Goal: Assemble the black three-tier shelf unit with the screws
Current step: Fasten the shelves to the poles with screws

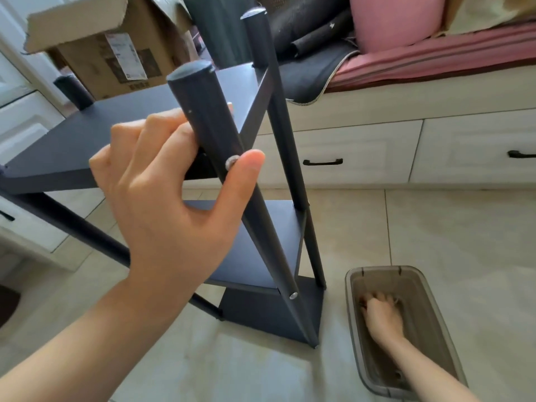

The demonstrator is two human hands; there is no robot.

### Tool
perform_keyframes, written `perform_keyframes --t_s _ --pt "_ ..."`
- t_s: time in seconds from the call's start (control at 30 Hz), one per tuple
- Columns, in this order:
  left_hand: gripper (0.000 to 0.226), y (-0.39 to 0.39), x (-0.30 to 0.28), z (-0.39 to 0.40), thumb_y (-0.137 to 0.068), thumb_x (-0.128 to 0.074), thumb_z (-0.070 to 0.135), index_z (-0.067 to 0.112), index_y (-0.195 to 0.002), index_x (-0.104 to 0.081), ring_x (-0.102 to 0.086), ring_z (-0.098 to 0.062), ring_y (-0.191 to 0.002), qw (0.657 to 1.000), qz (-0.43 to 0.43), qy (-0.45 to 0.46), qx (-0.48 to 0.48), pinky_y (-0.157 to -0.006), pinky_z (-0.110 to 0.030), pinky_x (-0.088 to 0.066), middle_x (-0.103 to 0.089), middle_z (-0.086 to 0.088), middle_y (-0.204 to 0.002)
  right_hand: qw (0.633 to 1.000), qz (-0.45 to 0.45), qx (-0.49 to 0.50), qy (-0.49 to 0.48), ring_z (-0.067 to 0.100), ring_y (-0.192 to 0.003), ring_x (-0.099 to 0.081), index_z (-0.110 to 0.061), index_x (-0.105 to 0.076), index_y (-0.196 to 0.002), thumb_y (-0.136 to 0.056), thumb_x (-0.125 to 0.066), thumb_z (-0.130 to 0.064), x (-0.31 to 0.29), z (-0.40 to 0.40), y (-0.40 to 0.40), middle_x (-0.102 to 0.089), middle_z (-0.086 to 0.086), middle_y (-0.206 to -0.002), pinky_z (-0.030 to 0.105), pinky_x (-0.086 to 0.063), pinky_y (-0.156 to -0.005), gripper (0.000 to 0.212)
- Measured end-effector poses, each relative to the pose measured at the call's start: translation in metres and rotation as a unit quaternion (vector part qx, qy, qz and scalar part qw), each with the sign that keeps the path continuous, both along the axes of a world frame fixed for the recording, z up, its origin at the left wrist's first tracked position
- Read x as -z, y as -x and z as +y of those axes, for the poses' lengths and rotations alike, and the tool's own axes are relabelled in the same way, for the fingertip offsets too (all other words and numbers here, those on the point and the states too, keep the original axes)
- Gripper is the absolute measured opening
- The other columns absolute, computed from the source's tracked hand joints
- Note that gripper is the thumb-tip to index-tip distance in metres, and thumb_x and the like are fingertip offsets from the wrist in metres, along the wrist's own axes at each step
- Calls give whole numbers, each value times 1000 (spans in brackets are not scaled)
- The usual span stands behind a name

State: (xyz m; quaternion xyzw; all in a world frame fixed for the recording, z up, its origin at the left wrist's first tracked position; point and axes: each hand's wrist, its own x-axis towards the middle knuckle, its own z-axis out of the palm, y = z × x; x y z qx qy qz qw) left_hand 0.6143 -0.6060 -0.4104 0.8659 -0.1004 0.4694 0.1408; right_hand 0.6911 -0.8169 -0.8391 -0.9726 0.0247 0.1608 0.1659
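While left hand (171, 198) grips pole (208, 134), right hand (383, 317) searches bin (352, 309).

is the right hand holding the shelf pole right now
No, the right hand is down inside the translucent grey plastic bin on the floor, while the left hand grips the black round metal pole.

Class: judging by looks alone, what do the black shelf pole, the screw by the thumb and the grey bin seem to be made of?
Black round shelf pole: probably painted metal, with an even matte sheen. Small silver screw: bare metal, shiny. Grey translucent rectangular bin: plastic, since the right hand shows through its wall.
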Motion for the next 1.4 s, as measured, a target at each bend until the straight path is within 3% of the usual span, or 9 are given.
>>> perform_keyframes --t_s 0.2,0.3,0.37,0.47,0.6,0.83,1.1,1.27,1.4 --pt "49 -1 1 0 -102 -47 52 10 -106 -72 -46 -16 -101 1000 1 0 4 -93 -57 -38 -56 7 -99 1000 -2 22 4 30 -128 -43 -21 -55 -124 -100 -44 -23 0 6 -2 -50 8 -137 39 -43 -100 27" --pt "50 -2 1 0 -102 -47 52 9 -104 -72 -45 -14 -101 1000 -8 0 5 -99 -39 -35 -56 8 -98 999 -12 30 -11 28 -124 -48 -18 -57 -123 -100 -48 -26 -4 5 -4 -55 8 -131 38 -45 -97 26" --pt "50 -2 1 -1 -101 -47 52 9 -103 -73 -46 -14 -101 1000 -19 -5 -4 -95 -32 -28 -56 10 -99 997 -17 44 -67 28 -112 -56 -13 -59 -115 -99 -54 -23 -9 1 -4 -61 9 -118 37 -50 -89 20" --pt "51 -5 2 -3 -101 -47 52 8 -102 -73 -55 -26 -98 999 -27 -17 -13 -93 -41 -32 -60 6 -97 978 -20 76 -193 26 -94 -63 -10 -59 -93 -92 -64 -11 -19 -7 1 -64 7 -96 39 -53 -81 5" --pt "50 -5 2 -2 -100 -49 52 9 -100 -74 -59 -29 -96 999 -43 -29 -9 -87 -48 -37 -67 0 -94 958 -54 69 -273 18 -82 -63 -23 -59 -76 -85 -71 -5 -45 -15 17 -65 -5 -79 20 -44 -65 24" --pt "50 -4 1 -2 -97 -47 60 19 -101 -75 -60 -23 -103 999 -28 -11 -20 -90 -39 -33 -70 6 -104 928 -113 25 -355 9 -84 -66 -20 -72 -90 -84 -77 -12 -141 -8 36 -71 -8 -85 21 -48 -76 12" --pt "50 2 -6 2 -92 -49 62 22 -103 -75 -57 -21 -111 999 35 -2 -15 -96 -37 -31 -70 8 -115 791 -129 7 -598 13 -86 -72 -11 -58 -102 -103 -48 -14 -286 57 60 -76 3 -90 27 -58 -70 10" --pt "56 10 -17 0 -92 -41 67 27 -114 -73 -54 -18 -119 995 104 10 -7 -102 -36 -28 -67 11 -124 766 -57 -1 -640 17 -92 -73 -4 -51 -108 -107 -39 -21 -326 87 66 -75 11 -93 25 -52 -73 21" --pt "59 14 -22 1 -89 -40 70 32 -125 -68 -44 -12 -130 987 160 13 -14 -109 -32 -20 -59 16 -136 768 -8 45 -639 25 -77 -70 -4 -48 -113 -108 -37 -27 -334 90 64 -73 12 -79 40 -49 -72 25"
